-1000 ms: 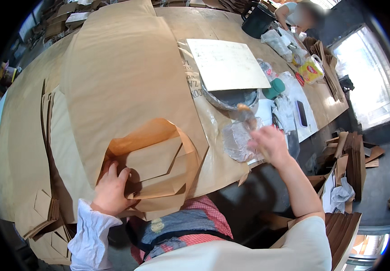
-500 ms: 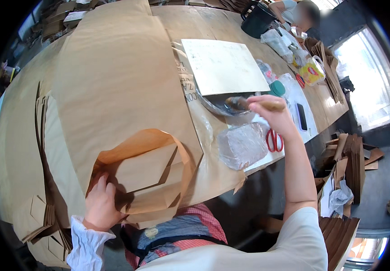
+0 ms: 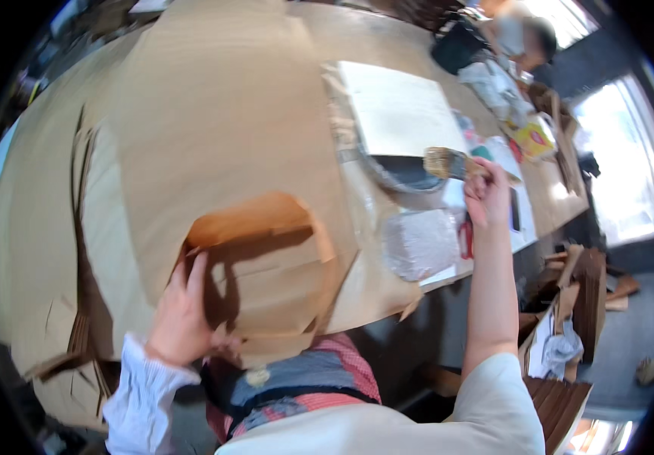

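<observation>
A large brown paper bag (image 3: 228,114) lies lengthwise over the table, its near end spread into a folded, roughly six-sided opening. My left hand (image 3: 183,315) grips the left edge of that opening, fingers inside and thumb near the front edge. My right hand (image 3: 488,193) is closed on the handle of a flat paintbrush (image 3: 452,163), whose bristles point left. The brush is above the right rim of a dark round basin (image 3: 391,180). A white board (image 3: 399,106) covers the far part of the basin.
Right of the bag lie a plastic-wrapped block (image 3: 420,244), red scissors (image 3: 466,236) and a dark phone (image 3: 515,210). Stacked brown paper bags (image 3: 58,334) stand at the left. A black bucket (image 3: 459,49) is at the far right, near another person (image 3: 520,38).
My right hand has lifted the brush out of the basin and over its right rim. My left hand still holds the bag, whose opening has spread flatter. The whole view has shifted slightly.
</observation>
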Demonstrator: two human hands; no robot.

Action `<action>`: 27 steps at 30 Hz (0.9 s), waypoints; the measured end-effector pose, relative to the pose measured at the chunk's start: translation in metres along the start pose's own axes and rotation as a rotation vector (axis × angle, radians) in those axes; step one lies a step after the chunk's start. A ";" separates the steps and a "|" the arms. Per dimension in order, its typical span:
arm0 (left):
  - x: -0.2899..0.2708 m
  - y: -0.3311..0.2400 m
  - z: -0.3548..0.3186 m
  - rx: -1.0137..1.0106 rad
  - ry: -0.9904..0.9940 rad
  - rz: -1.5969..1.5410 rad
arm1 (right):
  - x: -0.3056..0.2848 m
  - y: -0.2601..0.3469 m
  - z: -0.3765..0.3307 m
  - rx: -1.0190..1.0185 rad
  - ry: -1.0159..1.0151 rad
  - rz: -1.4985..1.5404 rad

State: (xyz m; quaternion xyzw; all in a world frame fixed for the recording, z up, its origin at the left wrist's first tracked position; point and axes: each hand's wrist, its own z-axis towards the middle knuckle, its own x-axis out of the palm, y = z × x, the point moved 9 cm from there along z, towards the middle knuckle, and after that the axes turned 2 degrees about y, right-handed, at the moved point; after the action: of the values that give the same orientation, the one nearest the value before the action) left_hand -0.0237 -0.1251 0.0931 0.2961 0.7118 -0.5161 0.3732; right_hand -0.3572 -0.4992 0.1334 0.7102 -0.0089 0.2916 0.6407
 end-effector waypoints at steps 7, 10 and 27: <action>-0.005 0.013 -0.004 0.052 0.020 -0.170 | 0.231 -0.095 -0.162 -0.118 0.227 -0.593; 0.000 0.015 -0.002 0.092 0.017 -0.211 | 0.277 -0.182 -0.165 0.170 0.331 -0.490; 0.014 0.016 0.003 -0.019 0.060 -0.062 | 0.208 -0.128 -0.143 -0.134 0.434 -1.160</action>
State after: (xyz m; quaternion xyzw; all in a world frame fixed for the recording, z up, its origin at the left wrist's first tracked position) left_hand -0.0178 -0.1225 0.0731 0.2859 0.7363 -0.5115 0.3384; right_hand -0.1924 -0.2704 0.1077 0.4823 0.4904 0.0324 0.7251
